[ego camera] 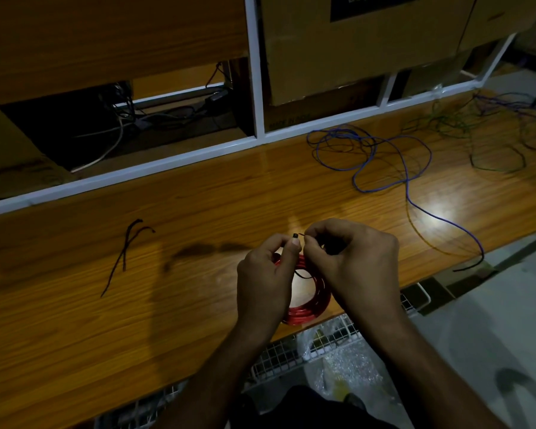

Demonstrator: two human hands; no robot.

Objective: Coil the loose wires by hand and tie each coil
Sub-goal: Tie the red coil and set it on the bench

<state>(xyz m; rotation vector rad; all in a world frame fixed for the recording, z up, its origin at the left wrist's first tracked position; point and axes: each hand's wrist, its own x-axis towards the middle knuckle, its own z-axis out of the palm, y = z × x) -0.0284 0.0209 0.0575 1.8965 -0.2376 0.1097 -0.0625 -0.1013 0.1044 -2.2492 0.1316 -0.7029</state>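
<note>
A dim wooden worktop [198, 274] carries a red wire coil [310, 300] at its near edge. Above the coil, the left hand [265, 280] and right hand [353, 261] each pinch a thin black tie [300, 275]. Loose blue wire [381, 162] sprawls far right; spare black ties [126, 252] lie left.

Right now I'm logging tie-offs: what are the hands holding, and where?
Both hands pinch the thin black tie at its ends, left hand, right hand, above the red coil.
</note>
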